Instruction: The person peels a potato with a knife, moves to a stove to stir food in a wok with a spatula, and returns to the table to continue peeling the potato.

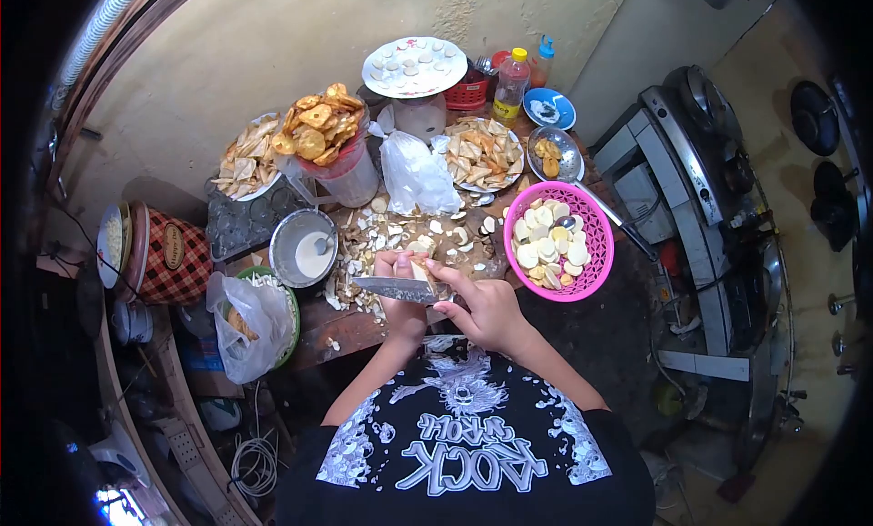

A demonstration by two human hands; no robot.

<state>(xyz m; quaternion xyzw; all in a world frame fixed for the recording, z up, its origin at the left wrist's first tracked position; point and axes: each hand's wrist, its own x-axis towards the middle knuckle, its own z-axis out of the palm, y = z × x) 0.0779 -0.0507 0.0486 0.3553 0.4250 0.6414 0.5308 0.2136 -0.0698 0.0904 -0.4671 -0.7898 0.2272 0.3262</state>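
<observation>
My left hand [401, 306] is closed around a pale, partly brown-skinned root piece [421, 273], in front of my chest over the table's near edge. My right hand [486, 310] grips a knife [398, 290], its broad, smeared blade pointing left across my left fingers. The handle is mostly hidden in my right hand. Behind both hands, peelings and pale scraps [380, 240] are strewn over the wooden table. To the right of my right hand stands a pink basket [596, 267] of round pale slices [547, 250], with a spoon-like metal piece among them.
Left of the scraps is a metal pot [280, 262] with whitish liquid, and a green basin [293, 330] with a plastic bag. Behind stand fried chips [320, 126] in a container, a white bag [414, 171], plates of folded pastry [482, 158] and a skimmer [556, 149]. A stove [677, 126] is right.
</observation>
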